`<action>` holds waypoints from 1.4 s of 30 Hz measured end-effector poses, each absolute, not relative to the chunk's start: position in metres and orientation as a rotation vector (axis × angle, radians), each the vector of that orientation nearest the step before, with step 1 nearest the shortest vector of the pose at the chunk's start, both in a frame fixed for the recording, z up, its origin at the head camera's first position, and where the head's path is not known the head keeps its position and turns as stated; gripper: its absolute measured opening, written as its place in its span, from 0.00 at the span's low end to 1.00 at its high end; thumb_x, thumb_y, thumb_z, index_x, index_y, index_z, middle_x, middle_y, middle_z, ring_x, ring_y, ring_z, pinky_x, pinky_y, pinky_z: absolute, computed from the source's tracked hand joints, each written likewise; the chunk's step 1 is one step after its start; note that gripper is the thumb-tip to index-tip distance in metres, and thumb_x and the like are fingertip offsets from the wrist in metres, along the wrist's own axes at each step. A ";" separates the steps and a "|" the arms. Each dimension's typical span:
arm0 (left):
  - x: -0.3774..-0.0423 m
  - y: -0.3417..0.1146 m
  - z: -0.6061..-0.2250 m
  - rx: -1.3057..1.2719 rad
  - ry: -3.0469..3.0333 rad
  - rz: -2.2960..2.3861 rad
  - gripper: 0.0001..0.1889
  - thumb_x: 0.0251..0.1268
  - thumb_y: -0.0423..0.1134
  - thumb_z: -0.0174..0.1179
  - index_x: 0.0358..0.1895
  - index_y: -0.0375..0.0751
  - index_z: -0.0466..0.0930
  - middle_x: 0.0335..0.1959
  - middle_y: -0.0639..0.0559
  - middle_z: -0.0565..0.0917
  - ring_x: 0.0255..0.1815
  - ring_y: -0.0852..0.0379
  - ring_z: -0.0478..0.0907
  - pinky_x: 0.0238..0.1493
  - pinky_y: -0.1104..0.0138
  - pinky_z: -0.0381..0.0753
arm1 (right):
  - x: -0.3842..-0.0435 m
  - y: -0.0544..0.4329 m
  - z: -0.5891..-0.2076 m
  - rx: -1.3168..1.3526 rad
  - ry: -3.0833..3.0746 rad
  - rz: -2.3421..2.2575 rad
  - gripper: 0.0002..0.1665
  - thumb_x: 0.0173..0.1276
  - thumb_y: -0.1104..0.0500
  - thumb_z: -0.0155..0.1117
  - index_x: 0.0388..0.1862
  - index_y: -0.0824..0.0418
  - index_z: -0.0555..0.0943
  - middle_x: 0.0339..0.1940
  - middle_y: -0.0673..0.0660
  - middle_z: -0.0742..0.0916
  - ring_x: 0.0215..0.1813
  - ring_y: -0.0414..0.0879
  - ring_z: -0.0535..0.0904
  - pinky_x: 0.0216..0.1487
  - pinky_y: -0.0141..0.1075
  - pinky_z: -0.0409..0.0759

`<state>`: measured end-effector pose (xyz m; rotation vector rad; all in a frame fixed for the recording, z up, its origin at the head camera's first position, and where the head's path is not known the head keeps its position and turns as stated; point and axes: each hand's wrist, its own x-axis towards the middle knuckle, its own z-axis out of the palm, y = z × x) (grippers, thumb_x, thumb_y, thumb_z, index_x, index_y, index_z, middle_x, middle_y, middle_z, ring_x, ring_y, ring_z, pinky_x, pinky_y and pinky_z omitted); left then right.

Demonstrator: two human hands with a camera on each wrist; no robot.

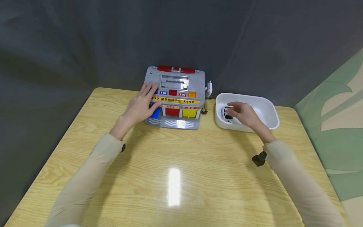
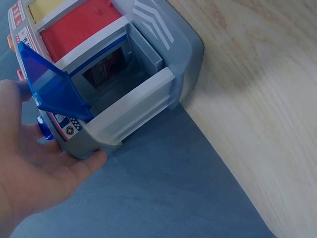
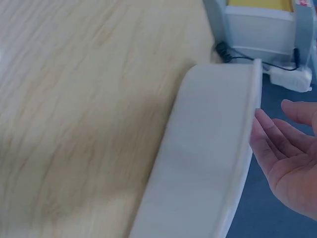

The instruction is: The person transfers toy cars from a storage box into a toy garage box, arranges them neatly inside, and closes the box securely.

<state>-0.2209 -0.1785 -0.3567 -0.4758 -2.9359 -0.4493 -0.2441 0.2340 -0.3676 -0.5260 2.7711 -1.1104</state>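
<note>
My left hand [image 1: 139, 104] rests with spread fingers on the left side of a grey toy emergency station [image 1: 173, 123]. Its blue door [image 2: 57, 84] stands raised, and the left wrist view looks into the bay under it. The thumb is beside that door; whether it props the door I cannot tell. Over a white plastic tub [image 1: 266, 108], my right hand [image 1: 243, 114] hovers with loosely bent fingers, thumb apart from them. Just under those fingertips lies a black-and-white toy car [image 1: 227, 117], partly covered by the hand. The tub wall hides the car in the right wrist view.
The station's red door [image 1: 171, 112] and yellow door [image 1: 189, 113] are down. A white handset [image 1: 209, 89] with a coiled black cord [image 1: 204, 111] hangs on its right side, between station and tub. Dark cloth [image 1: 181, 34] hangs behind the wooden table [image 1: 175, 157].
</note>
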 end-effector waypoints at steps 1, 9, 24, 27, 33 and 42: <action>-0.221 -0.178 -0.356 -0.476 -2.940 -0.447 0.39 0.72 0.58 0.48 0.78 0.48 0.42 0.77 0.41 0.47 0.76 0.43 0.41 0.60 0.42 0.67 | -0.245 0.237 -0.369 -0.518 2.765 -1.103 0.21 0.72 0.62 0.58 0.59 0.75 0.74 0.48 0.70 0.84 0.50 0.60 0.81 0.38 0.22 0.73; -0.221 -0.174 -0.355 -0.504 -2.936 -0.481 0.39 0.73 0.57 0.48 0.78 0.46 0.43 0.77 0.39 0.46 0.76 0.42 0.41 0.65 0.44 0.60 | -0.246 0.257 -0.375 -0.312 2.638 -1.209 0.21 0.74 0.64 0.54 0.60 0.78 0.71 0.51 0.74 0.82 0.45 0.47 0.83 0.46 0.34 0.81; -0.221 -0.173 -0.358 -0.529 -2.913 -0.452 0.39 0.74 0.57 0.46 0.78 0.44 0.43 0.77 0.38 0.46 0.77 0.42 0.37 0.73 0.53 0.40 | -0.269 0.269 -0.376 0.020 2.365 -1.075 0.29 0.75 0.58 0.54 0.58 0.84 0.68 0.40 0.63 0.85 0.35 0.40 0.82 0.42 0.33 0.81; -0.220 -0.173 -0.359 -0.532 -2.911 -0.455 0.38 0.74 0.57 0.45 0.78 0.43 0.43 0.77 0.38 0.46 0.77 0.43 0.35 0.74 0.55 0.38 | -0.271 0.268 -0.379 0.031 2.359 -1.043 0.28 0.75 0.56 0.55 0.56 0.83 0.71 0.37 0.61 0.85 0.33 0.40 0.81 0.39 0.31 0.80; -0.217 -0.173 -0.359 -0.533 -2.910 -0.434 0.38 0.74 0.56 0.46 0.78 0.42 0.44 0.77 0.37 0.47 0.77 0.42 0.38 0.74 0.55 0.39 | -0.275 0.264 -0.382 0.073 2.295 -1.081 0.19 0.73 0.55 0.58 0.38 0.74 0.77 0.26 0.52 0.83 0.29 0.38 0.78 0.33 0.30 0.78; -0.217 -0.171 -0.361 -0.528 -2.898 -0.428 0.38 0.74 0.56 0.46 0.78 0.42 0.44 0.77 0.37 0.47 0.77 0.41 0.39 0.74 0.54 0.40 | -0.277 0.256 -0.382 0.118 2.231 -1.104 0.17 0.71 0.55 0.60 0.29 0.66 0.72 0.21 0.49 0.79 0.26 0.37 0.75 0.30 0.28 0.75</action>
